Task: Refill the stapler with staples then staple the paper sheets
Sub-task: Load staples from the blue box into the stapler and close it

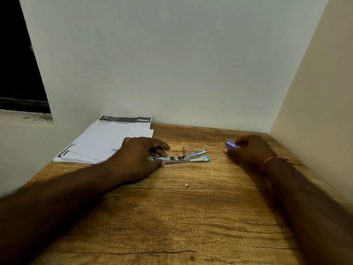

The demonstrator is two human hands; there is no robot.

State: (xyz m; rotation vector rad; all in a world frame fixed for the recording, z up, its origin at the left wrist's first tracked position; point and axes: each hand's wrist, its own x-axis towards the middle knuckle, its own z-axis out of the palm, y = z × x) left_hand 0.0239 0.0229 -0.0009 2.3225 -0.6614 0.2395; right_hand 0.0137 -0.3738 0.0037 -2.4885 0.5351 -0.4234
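A small blue and silver stapler (183,158) lies flat on the wooden table (172,217), swung fully open with its metal staple channel showing. My left hand (139,155) rests over its left end, thumb and fingers pinching that end. My right hand (248,150) is at the far right of the table, fingers closed on a small blue and purple staple box (232,145). A short strip of staples (186,185) lies loose on the wood in front of the stapler. A stack of white paper sheets (114,140) sits at the back left.
A pale wall stands right behind the table and a beige wall borders its right side. A dark window opening is at the upper left. A red thread is tied around my right wrist (271,162).
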